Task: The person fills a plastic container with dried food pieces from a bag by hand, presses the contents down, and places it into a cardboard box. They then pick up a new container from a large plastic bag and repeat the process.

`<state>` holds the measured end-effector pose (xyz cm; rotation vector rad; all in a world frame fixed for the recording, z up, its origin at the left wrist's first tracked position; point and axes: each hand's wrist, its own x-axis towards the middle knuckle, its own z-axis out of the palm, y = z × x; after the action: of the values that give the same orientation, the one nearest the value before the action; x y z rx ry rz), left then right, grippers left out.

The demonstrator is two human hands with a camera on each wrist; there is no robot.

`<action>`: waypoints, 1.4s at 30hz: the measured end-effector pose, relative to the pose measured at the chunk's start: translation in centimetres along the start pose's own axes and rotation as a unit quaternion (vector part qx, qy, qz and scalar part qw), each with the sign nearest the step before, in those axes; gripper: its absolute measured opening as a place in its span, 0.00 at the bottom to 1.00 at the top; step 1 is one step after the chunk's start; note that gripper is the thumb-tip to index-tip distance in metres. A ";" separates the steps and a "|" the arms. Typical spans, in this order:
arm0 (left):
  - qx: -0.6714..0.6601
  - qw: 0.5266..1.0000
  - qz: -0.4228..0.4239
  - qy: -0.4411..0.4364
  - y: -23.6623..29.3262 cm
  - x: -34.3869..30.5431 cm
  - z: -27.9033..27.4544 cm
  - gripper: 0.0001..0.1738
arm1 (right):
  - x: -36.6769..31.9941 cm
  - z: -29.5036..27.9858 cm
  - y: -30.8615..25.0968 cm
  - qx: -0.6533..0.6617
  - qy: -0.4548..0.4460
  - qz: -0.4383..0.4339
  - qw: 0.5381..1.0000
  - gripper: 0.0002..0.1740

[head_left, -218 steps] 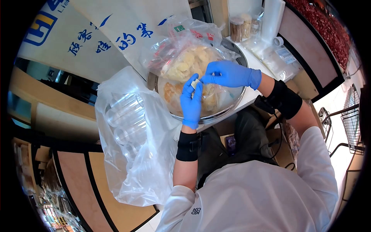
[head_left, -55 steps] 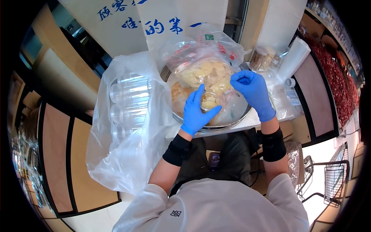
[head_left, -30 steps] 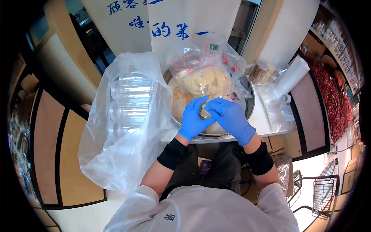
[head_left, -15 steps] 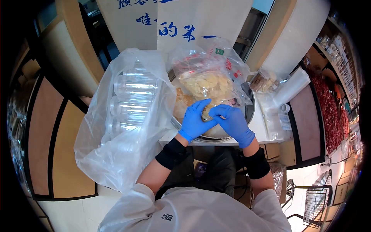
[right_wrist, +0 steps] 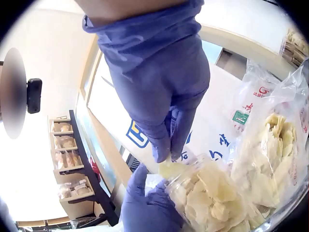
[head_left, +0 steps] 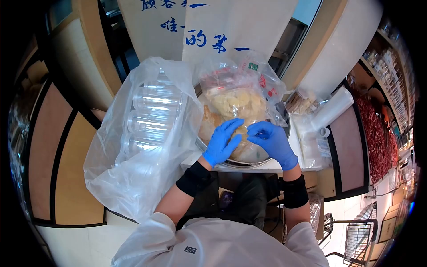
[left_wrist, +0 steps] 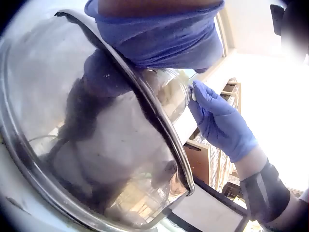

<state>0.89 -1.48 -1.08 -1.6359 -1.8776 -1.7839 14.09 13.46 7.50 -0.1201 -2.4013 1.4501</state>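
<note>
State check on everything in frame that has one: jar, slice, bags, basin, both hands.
Clear jar: lidless, packed with pale slices.
Left hand: grips the clear jar.
Right hand: pinches a slice at the jar mouth.
Slice: half in the jar.
Bag of slices: open, sitting in the basin.
Metal basin: upright, holding bags.
Bag of empty jars: beside the basin, jars on their sides.

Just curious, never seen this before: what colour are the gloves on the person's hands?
Blue, on both the left hand and right hand; clearest in the head view.
</note>
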 end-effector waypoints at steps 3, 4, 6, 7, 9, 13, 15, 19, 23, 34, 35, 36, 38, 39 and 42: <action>-0.061 0.997 -0.045 -0.005 -0.1 0.1 0.1 0.26 | 0.0 -0.2 0.4 0.026 0.018 -0.006 1.000 0.12; -0.055 0.997 -0.048 -0.002 -0.1 0.2 0.2 0.25 | 0.1 -0.2 0.3 0.059 0.040 0.012 0.997 0.12; -0.049 0.997 -0.051 0.000 0.0 0.2 0.3 0.25 | 0.3 0.0 0.3 0.091 0.064 0.030 0.993 0.12; -0.036 0.999 -0.038 0.002 0.1 0.2 0.2 0.24 | 0.4 0.1 0.6 0.090 0.079 0.026 0.992 0.11; -0.023 0.999 -0.025 0.003 0.2 0.2 0.1 0.22 | 0.7 0.3 1.1 0.089 0.095 0.023 0.991 0.11; -0.066 0.997 -0.044 0.002 0.1 0.3 0.1 0.22 | 1.1 1.3 2.0 0.090 0.074 0.013 0.993 0.11; -0.101 0.993 -0.064 0.007 -0.1 0.3 0.3 0.23 | 1.2 1.7 1.8 0.094 0.068 0.007 0.993 0.11; -0.094 0.993 -0.068 0.014 -0.2 0.3 0.4 0.25 | 1.2 2.1 1.4 0.080 0.041 0.018 0.996 0.12; -0.074 0.995 -0.069 0.015 0.0 0.4 0.3 0.26 | 0.9 1.9 1.5 -0.011 0.048 -0.011 0.999 0.16; -0.100 0.993 -0.066 0.022 -0.2 0.1 0.2 0.25 | 1.1 0.1 1.4 -0.079 -0.037 -0.027 0.996 0.17; -0.088 0.994 -0.058 0.017 -0.1 0.1 0.1 0.26 | 1.1 0.1 1.4 -0.062 -0.053 -0.018 0.997 0.17; -0.087 0.994 -0.059 0.017 -0.3 0.1 0.1 0.26 | 1.2 0.1 1.5 -0.061 -0.053 -0.018 0.997 0.17; -0.108 0.994 -0.033 0.007 -0.8 0.0 0.0 0.27 | 1.3 0.0 1.6 -0.006 -0.062 0.009 0.998 0.17; -0.108 0.994 -0.033 0.007 -0.9 -0.1 -0.1 0.27 | 1.4 0.0 1.5 -0.006 -0.061 0.010 0.998 0.17; -0.159 0.986 -0.047 -0.005 -1.0 -0.2 -0.3 0.28 | 1.6 -0.2 1.1 -0.010 -0.063 0.018 0.998 0.17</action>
<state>0.12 -1.57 -1.75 -1.6749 -1.7735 -2.2143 12.58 14.50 7.02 -0.0789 -2.5265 1.4893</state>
